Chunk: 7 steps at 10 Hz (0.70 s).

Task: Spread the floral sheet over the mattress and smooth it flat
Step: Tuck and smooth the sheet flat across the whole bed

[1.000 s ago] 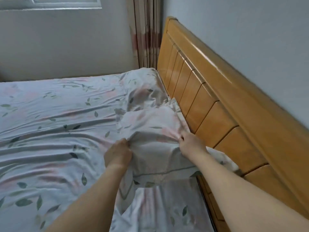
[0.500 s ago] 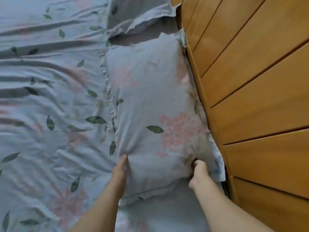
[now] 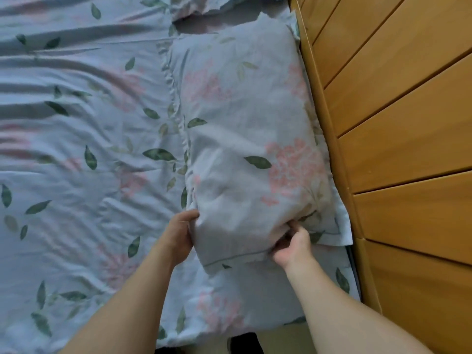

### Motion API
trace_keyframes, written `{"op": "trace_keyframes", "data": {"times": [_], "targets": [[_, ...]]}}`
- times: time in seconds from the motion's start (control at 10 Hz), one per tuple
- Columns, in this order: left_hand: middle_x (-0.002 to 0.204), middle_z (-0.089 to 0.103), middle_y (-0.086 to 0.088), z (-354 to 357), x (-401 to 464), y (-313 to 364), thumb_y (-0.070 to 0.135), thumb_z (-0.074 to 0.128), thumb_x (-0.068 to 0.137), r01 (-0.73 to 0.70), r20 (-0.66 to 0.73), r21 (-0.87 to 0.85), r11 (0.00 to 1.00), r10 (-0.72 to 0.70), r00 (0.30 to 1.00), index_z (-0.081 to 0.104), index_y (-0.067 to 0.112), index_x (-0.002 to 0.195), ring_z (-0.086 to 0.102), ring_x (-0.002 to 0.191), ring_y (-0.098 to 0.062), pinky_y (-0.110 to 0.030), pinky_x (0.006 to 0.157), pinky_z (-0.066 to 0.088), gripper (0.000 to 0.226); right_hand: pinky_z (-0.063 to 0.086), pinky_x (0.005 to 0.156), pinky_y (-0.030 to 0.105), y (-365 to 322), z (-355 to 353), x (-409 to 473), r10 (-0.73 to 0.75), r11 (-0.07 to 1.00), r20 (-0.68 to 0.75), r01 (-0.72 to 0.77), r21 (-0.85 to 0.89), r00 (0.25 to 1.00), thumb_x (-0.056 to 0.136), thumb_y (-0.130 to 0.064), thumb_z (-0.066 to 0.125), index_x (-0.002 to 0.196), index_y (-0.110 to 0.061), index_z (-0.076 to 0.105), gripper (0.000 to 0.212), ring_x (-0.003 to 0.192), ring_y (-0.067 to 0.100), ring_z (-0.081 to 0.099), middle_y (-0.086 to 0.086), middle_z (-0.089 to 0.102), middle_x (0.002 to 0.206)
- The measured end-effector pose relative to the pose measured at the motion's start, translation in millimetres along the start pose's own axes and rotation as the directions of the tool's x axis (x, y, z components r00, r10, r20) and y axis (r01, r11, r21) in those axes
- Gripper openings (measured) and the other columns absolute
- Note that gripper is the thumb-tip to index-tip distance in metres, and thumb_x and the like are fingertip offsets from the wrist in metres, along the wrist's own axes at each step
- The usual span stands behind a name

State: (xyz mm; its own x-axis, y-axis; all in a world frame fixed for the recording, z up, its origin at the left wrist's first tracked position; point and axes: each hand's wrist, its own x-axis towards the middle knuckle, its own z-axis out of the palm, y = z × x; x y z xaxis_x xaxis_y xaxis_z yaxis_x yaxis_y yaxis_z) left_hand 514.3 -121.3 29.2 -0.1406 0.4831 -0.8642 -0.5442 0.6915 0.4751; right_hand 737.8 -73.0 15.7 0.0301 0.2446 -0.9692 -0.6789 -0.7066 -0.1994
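The floral sheet [image 3: 76,154], pale with green leaves and pink blooms, covers the mattress and shows long wrinkles on the left. A pillow [image 3: 245,129] in matching floral fabric lies along the wooden headboard [image 3: 398,139]. My left hand [image 3: 180,236] grips the pillow's near left corner. My right hand [image 3: 293,245] grips the pillow's near edge from below, fingers curled into the fabric. The near end of the pillow is raised a little off the sheet.
A second floral pillow's edge [image 3: 224,6] shows at the top, beyond the first. The headboard fills the right side, with a dark gap [image 3: 353,264] between it and the mattress. The mattress's near edge and dark floor [image 3: 245,344] lie at the bottom.
The view dropped from across the bed to straight down on the pillow. Both hands shifted from pinching bunched fabric to gripping the pillow's near end, which has lifted slightly.
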Motion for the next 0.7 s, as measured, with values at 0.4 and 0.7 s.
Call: {"op": "trace_keyframes", "data": {"times": [0.4,0.7], "targets": [[0.074,0.062,-0.010,-46,-17,-62,0.011,0.067,0.084,0.153,-0.183,0.416,0.897,-0.082,0.980,0.062,0.011,0.078,0.056,0.064,-0.023,-0.030,0.062,0.047,0.008,0.046,0.100,0.040,42,-47,17,-0.142,0.990,-0.435,0.121,-0.075,0.889,0.091,-0.037,0.061,0.135,-0.008,0.046,0.055,0.121,0.029,0.053,0.008,0.051,0.137],[0.069,0.057,-0.006,-93,-37,-92,0.014,0.062,0.088,0.063,-0.221,0.525,0.849,0.065,0.973,0.063,0.011,0.079,0.052,0.062,-0.021,-0.030,0.061,0.038,0.009,0.044,0.101,0.034,96,-44,1,-0.309,0.273,-0.330,-0.250,-0.929,0.892,0.093,-0.027,0.032,0.131,-0.007,0.047,0.045,0.125,0.028,0.049,0.014,0.044,0.142]]}}
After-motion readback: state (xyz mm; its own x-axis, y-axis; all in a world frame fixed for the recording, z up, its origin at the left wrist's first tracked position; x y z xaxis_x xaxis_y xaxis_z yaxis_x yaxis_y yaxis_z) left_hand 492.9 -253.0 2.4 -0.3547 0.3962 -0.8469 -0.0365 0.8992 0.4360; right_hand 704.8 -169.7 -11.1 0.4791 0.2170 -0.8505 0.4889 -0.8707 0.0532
